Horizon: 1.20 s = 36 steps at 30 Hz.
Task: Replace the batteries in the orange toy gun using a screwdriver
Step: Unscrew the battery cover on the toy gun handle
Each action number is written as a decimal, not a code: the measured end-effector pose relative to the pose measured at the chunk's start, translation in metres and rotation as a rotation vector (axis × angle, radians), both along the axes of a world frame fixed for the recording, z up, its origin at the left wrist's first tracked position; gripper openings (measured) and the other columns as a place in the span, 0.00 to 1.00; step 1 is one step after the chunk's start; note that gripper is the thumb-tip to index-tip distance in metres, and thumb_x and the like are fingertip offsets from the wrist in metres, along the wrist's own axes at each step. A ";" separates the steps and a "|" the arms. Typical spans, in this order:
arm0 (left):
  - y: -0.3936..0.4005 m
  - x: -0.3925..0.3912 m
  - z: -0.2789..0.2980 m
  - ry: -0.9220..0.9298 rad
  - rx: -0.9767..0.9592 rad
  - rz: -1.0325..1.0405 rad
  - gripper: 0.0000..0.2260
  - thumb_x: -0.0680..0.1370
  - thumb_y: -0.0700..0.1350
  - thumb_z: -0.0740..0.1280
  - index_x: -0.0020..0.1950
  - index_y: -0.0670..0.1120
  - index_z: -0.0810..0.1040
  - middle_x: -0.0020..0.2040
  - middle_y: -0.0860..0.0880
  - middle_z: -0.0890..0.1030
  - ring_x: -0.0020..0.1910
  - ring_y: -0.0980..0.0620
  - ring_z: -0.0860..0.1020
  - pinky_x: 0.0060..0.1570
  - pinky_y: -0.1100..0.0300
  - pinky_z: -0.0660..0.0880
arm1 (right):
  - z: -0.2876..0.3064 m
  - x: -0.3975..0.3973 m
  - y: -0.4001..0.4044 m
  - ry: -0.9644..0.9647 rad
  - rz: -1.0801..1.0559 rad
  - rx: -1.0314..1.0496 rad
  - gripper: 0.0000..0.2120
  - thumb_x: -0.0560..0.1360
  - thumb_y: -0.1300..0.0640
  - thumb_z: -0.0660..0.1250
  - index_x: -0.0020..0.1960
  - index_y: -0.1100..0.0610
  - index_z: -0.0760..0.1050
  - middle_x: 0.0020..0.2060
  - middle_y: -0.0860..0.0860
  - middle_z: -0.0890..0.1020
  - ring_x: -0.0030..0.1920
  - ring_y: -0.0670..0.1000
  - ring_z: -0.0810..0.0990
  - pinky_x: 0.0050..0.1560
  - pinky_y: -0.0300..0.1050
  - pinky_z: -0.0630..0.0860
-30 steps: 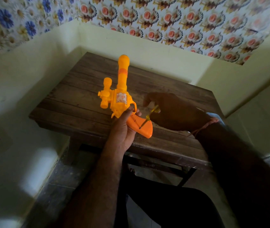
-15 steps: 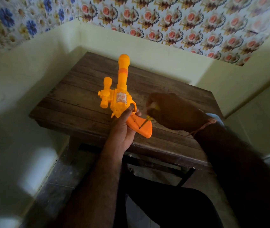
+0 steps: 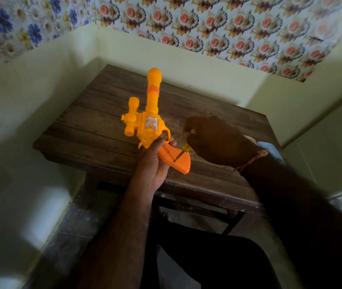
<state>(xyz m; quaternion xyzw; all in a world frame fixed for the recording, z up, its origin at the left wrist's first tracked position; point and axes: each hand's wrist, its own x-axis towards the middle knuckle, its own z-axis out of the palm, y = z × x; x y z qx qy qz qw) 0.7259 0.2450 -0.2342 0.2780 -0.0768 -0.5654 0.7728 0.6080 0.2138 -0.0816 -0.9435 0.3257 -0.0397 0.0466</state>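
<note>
Head view, one frame. Left hand [image 3: 153, 163] grips the orange toy gun [image 3: 151, 124] at the junction of body and handle, thumb on top near the trigger guard, fingers wrapped underneath. Gun held above the near half of the wooden desk [image 3: 95, 122], barrel pointing to 12 o'clock, handle trailing toward 5 o'clock. A small scope-like part sits on the gun's 9 o'clock side; a printed sticker is on the body.

Right hand [image 3: 216, 140] lies at 3 o'clock of the gun, in shadow, fingers curled round the yellow handle of the screwdriver [image 3: 181, 153]. Only the handle's end and the thin shaft show. Shaft slants toward 7 o'clock, tip touching the flat face of the gun's handle at a small dark spot; cannot tell whether that spot is a screw. A second short dark mark lies higher on the same face.

Red thread [image 3: 249, 162] is tied around the right wrist. A pale blue object [image 3: 270, 150] sits on the desk at 3 o'clock, partly hidden behind the wrist. Floral wallpaper [image 3: 228, 28] covers the upper walls.
</note>
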 end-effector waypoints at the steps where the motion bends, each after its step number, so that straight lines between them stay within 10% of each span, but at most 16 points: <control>1: 0.000 -0.001 0.001 -0.008 -0.007 -0.004 0.22 0.78 0.41 0.68 0.71 0.44 0.69 0.47 0.46 0.81 0.48 0.50 0.80 0.44 0.53 0.79 | 0.002 0.000 0.000 -0.020 0.002 0.068 0.08 0.77 0.57 0.63 0.55 0.55 0.74 0.43 0.50 0.79 0.43 0.52 0.78 0.38 0.43 0.72; 5: 0.001 -0.001 -0.001 -0.031 -0.053 -0.021 0.14 0.79 0.41 0.66 0.65 0.49 0.73 0.49 0.47 0.81 0.49 0.48 0.79 0.44 0.52 0.81 | 0.002 0.000 0.000 -0.036 0.016 0.143 0.11 0.76 0.53 0.66 0.58 0.53 0.73 0.44 0.46 0.75 0.43 0.46 0.73 0.35 0.30 0.65; 10: 0.001 0.000 -0.001 -0.009 -0.024 -0.001 0.29 0.75 0.42 0.71 0.74 0.45 0.67 0.50 0.44 0.79 0.47 0.49 0.78 0.43 0.53 0.80 | 0.001 0.001 0.000 0.032 -0.036 0.022 0.11 0.79 0.56 0.59 0.60 0.54 0.73 0.47 0.52 0.79 0.47 0.53 0.78 0.43 0.42 0.72; 13: 0.002 -0.001 0.002 -0.029 -0.035 -0.007 0.18 0.79 0.40 0.66 0.69 0.48 0.71 0.50 0.45 0.79 0.47 0.49 0.78 0.41 0.53 0.80 | 0.010 0.000 0.002 -0.004 0.046 0.185 0.14 0.75 0.58 0.65 0.60 0.51 0.73 0.45 0.42 0.74 0.42 0.41 0.72 0.37 0.27 0.66; 19: 0.002 -0.001 0.002 -0.021 -0.022 -0.015 0.21 0.76 0.43 0.70 0.68 0.48 0.72 0.51 0.45 0.79 0.49 0.48 0.78 0.52 0.47 0.77 | 0.001 0.002 0.000 -0.028 -0.019 0.105 0.08 0.79 0.54 0.61 0.55 0.55 0.74 0.47 0.51 0.81 0.45 0.52 0.79 0.43 0.45 0.74; 23: 0.003 -0.002 0.005 -0.005 -0.014 0.004 0.10 0.79 0.40 0.65 0.59 0.50 0.75 0.44 0.49 0.83 0.45 0.51 0.80 0.44 0.53 0.79 | 0.002 0.001 0.003 -0.113 -0.022 0.202 0.11 0.74 0.56 0.66 0.55 0.51 0.72 0.39 0.42 0.74 0.39 0.42 0.74 0.34 0.34 0.67; 30: 0.004 -0.001 0.007 0.008 -0.004 0.015 0.25 0.75 0.42 0.70 0.72 0.46 0.69 0.50 0.43 0.78 0.46 0.49 0.79 0.44 0.51 0.80 | -0.008 -0.001 -0.001 -0.281 -0.122 0.121 0.13 0.70 0.68 0.66 0.52 0.57 0.75 0.41 0.49 0.77 0.36 0.43 0.73 0.32 0.29 0.68; 36: 0.005 -0.003 0.008 0.034 -0.024 -0.013 0.19 0.79 0.41 0.65 0.70 0.46 0.69 0.46 0.45 0.79 0.44 0.50 0.79 0.39 0.55 0.81 | -0.013 -0.002 0.004 -0.234 -0.072 0.042 0.07 0.78 0.54 0.64 0.52 0.57 0.72 0.41 0.50 0.76 0.38 0.49 0.74 0.32 0.39 0.64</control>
